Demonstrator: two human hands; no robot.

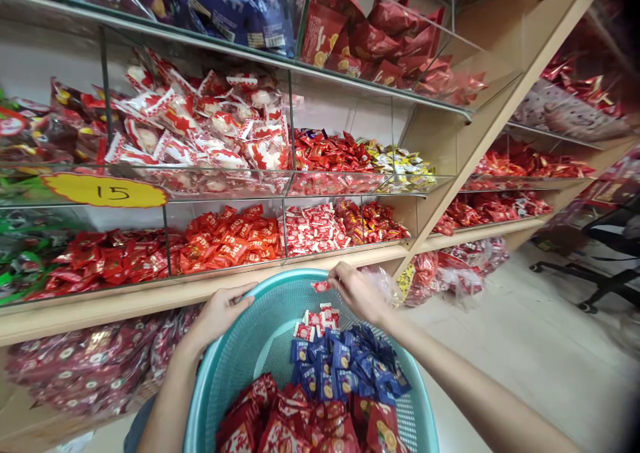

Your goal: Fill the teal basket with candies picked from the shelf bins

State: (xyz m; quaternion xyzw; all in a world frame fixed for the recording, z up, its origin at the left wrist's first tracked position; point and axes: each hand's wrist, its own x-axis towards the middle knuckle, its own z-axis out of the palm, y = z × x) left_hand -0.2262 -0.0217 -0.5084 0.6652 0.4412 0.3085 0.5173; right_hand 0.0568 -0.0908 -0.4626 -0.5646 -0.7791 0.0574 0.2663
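Note:
A teal plastic basket (235,360) sits low in front of me, filled with red packets (280,420), blue wrapped candies (345,366) and a few red-and-white candies (320,320). My left hand (220,310) grips the basket's far-left rim, fingers curled over it. My right hand (357,293) is above the far rim with its fingers pinched on a small red-and-white candy (321,285).
Glass-fronted shelf bins (225,240) hold red, white and yellow wrapped sweets, with a yellow "15" tag (105,191) at left. Bagged sweets lie under the wooden ledge (150,296). A black chair base (600,286) stands on the pale floor at right.

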